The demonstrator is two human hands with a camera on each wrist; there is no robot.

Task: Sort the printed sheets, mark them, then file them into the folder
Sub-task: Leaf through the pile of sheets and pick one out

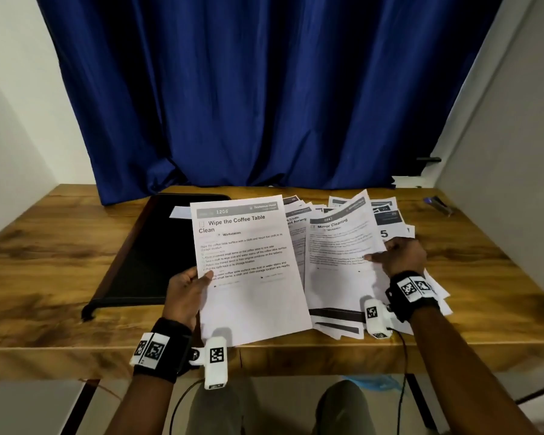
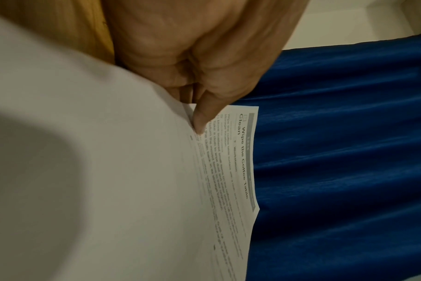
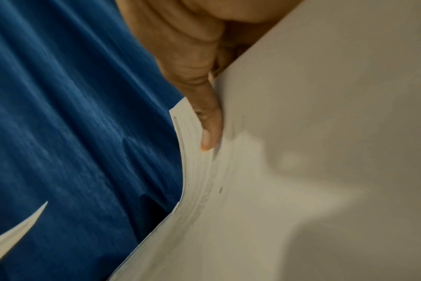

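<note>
My left hand (image 1: 191,285) pinches the left edge of a printed sheet headed "Wipe the Coffee Table Clean" (image 1: 248,265), lifted and tilted up off the table. In the left wrist view the thumb (image 2: 202,121) presses on that sheet (image 2: 231,171). My right hand (image 1: 399,257) pinches the right edge of a sheet headed "Mirror Cleaning" (image 1: 339,255), raised over a loose spread of printed sheets (image 1: 387,215). The right wrist view shows the thumb (image 3: 208,131) on that sheet (image 3: 264,199). A black folder (image 1: 151,255) lies open on the table at the left.
The wooden table (image 1: 44,302) stands against a blue curtain (image 1: 264,89), with white walls at both sides. A pen (image 1: 438,205) lies at the far right of the table. A small white slip (image 1: 181,212) rests on the folder's far end.
</note>
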